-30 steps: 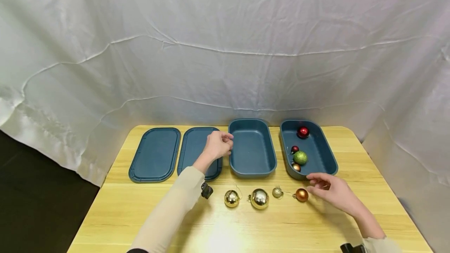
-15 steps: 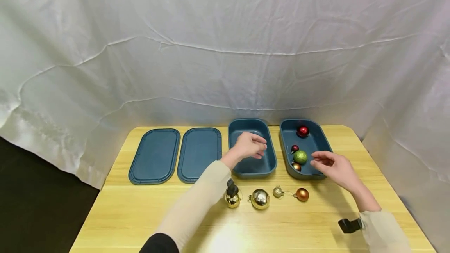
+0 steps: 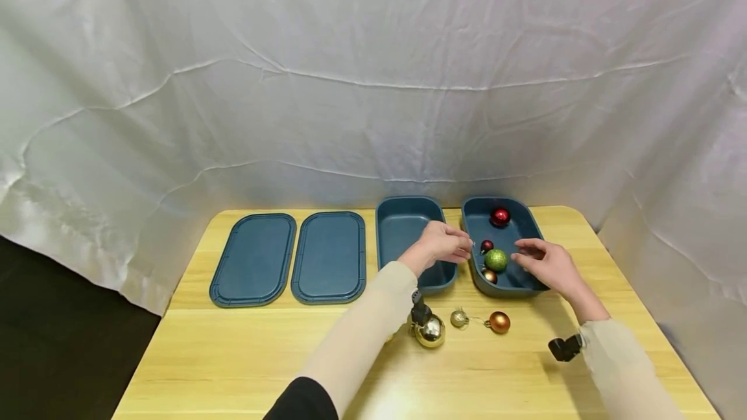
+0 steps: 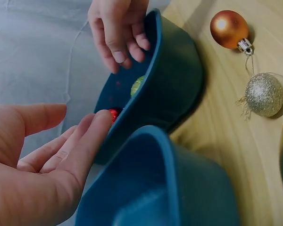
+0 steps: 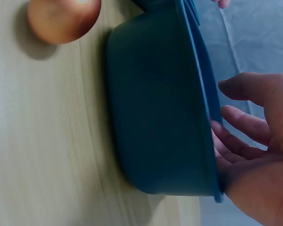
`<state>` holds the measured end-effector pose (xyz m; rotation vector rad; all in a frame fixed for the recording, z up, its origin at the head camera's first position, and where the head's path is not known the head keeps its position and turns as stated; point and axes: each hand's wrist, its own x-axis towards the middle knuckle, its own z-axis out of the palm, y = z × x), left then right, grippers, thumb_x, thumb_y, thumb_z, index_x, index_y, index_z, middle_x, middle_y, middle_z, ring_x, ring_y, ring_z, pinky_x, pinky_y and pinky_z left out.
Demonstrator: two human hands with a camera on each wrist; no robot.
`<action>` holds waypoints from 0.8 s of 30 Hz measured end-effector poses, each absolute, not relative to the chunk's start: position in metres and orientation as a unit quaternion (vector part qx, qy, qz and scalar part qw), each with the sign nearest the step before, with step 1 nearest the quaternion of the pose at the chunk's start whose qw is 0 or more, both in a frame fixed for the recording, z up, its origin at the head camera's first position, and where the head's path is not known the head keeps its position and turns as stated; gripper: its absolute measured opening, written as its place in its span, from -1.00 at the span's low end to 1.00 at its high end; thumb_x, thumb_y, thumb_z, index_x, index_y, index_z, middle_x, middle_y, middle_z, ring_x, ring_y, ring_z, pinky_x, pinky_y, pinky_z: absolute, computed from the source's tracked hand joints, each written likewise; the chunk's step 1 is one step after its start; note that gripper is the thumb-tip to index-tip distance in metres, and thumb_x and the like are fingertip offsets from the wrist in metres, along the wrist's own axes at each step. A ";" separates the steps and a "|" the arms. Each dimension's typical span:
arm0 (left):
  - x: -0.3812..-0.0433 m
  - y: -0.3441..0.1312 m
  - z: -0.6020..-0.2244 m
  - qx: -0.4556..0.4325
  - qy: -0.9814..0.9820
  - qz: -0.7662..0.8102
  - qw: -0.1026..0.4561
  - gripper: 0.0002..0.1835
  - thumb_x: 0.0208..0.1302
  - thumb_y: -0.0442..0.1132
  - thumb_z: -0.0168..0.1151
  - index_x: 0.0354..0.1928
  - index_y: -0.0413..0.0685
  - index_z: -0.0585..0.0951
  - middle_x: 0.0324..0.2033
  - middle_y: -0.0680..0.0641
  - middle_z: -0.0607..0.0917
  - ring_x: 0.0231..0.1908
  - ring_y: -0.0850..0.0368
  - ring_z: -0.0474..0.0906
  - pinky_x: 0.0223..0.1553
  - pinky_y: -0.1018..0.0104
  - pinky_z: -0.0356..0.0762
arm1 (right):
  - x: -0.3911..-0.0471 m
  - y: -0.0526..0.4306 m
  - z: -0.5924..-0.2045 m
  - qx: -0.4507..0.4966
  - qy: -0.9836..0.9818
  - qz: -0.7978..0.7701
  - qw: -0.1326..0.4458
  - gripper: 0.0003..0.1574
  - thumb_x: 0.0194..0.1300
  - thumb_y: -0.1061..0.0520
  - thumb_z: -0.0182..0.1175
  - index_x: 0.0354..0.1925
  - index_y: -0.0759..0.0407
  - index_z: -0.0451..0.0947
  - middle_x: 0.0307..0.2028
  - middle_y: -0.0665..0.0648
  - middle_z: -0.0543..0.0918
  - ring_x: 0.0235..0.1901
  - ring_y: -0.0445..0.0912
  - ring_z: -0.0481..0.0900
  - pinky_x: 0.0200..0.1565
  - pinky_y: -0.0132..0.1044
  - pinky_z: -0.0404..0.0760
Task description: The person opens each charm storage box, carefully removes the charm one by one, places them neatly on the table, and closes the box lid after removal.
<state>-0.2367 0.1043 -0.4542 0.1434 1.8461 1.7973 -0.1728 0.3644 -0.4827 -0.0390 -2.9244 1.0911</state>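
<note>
My left hand [image 3: 440, 242] hovers over the right side of the left blue box [image 3: 399, 235], fingers loosely extended toward the right box and holding nothing. In the left wrist view its fingertips [image 4: 104, 117] overlap the right box's rim. My right hand [image 3: 551, 266] reaches over the near right side of the right blue box [image 3: 516, 232], fingers relaxed and parted. Inside that box lie a red bauble [image 3: 499, 216], a small dark red bauble [image 3: 487, 246], a green glitter bauble [image 3: 496, 260] and a small copper bauble [image 3: 489, 276].
In front of the boxes lie an orange bauble [image 3: 498, 322], a small glittery bauble [image 3: 459, 318] and a shiny gold bauble [image 3: 430, 331]. Another gold bauble is mostly hidden by my left sleeve. Two flat blue lids [image 3: 253, 259] lie on the wooden table's left.
My left hand has moved right, from above the second lid across the left box. My right hand has shifted away from the orange bauble and over the right box.
</note>
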 end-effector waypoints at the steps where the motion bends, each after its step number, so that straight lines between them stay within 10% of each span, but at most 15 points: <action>1: -0.237 0.106 -0.456 0.050 0.685 0.670 0.281 -0.72 0.41 -0.43 0.34 0.10 -0.40 0.73 -0.03 -0.30 0.82 0.00 -0.28 0.79 0.10 -0.03 0.78 | -0.175 0.365 -0.484 -0.014 -0.935 0.354 0.006 -0.39 0.51 -0.02 0.31 0.31 0.36 0.55 0.12 0.41 0.71 -0.21 -0.20 0.68 -0.26 -0.47 0.68; 24: -0.226 0.133 -0.463 0.002 0.746 0.624 0.234 -0.64 0.39 -0.46 0.36 0.20 -0.34 0.68 -0.21 -0.31 0.84 -0.17 -0.21 0.84 -0.15 0.12 0.86 | -0.198 0.365 -0.500 -0.013 -0.912 0.408 -0.045 -0.27 0.51 0.06 0.29 0.40 0.52 0.38 0.16 0.58 0.59 -0.12 0.21 0.79 -0.07 -0.03 0.84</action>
